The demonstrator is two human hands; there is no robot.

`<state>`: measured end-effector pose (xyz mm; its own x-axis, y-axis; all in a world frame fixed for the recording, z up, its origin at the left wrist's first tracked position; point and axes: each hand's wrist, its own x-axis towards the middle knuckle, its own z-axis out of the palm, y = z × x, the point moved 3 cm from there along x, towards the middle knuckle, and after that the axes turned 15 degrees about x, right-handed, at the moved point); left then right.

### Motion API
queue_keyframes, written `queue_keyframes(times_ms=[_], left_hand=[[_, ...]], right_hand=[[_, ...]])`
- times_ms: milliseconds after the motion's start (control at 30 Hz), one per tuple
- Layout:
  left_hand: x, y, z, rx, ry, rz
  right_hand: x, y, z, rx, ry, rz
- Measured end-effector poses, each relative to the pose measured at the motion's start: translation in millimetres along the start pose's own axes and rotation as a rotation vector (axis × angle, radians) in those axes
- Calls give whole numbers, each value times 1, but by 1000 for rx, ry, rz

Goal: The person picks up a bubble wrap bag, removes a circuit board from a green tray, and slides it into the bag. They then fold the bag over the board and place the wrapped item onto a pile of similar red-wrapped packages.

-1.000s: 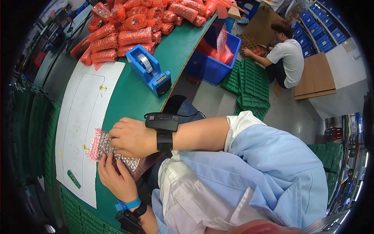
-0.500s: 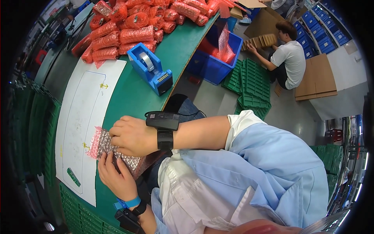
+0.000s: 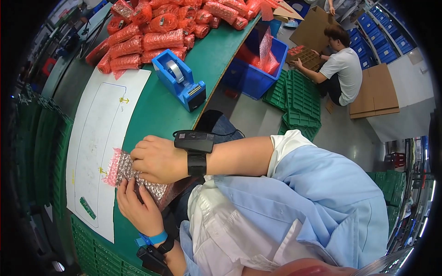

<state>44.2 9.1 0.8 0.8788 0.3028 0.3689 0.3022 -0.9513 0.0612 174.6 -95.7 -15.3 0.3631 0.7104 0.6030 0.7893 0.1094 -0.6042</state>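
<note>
A piece of pinkish, glossy bubble wrap (image 3: 123, 169) lies folded on the green table, its pink end over the edge of a white paper sheet (image 3: 97, 133). Over its top my right hand (image 3: 159, 158) is closed, fingers curled together toward the left. My left hand (image 3: 138, 209) grips the near side of the same wrap, its fingertips bent onto it and the thumb along its edge. Whatever may be inside the wrap is hidden under my hands. On the sheet are a drawn outline and a small green circuit board (image 3: 87, 208).
A blue tape dispenser (image 3: 178, 79) stands on the table beyond my hands. Behind it is a pile of red bubble-wrapped rolls (image 3: 161, 40). Right of the table are a blue bin (image 3: 255, 69), green trays (image 3: 301, 96) and a crouching person (image 3: 343, 69) handling a divided carton insert (image 3: 306, 60).
My hands keep almost the same hold on the bubble wrap. On the floor, the crouching person has tilted the carton insert so that red pieces in it show.
</note>
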Motion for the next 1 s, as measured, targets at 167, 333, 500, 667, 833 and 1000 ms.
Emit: queue_keyframes(times_ms=[167,333,500,667,833,1000], left_hand=[[1,0,-5,-15,23,4],[0,-3,-3,-133,66,-11],[-9,-2,-6,-50,35,-79],[-22,5,-6,-11,-43,-110],[-22,6,-6,55,-17,-152],[-22,5,-7,-85,94,-181]], right_hand=[[4,-5,-3,22,2,-11],[0,0,-1,13,-26,-69],[9,-9,-13,40,-95,-52],[14,-15,-20,48,-214,-7],[23,-29,-33,-29,-207,-15],[18,-29,-10,152,-264,-45]])
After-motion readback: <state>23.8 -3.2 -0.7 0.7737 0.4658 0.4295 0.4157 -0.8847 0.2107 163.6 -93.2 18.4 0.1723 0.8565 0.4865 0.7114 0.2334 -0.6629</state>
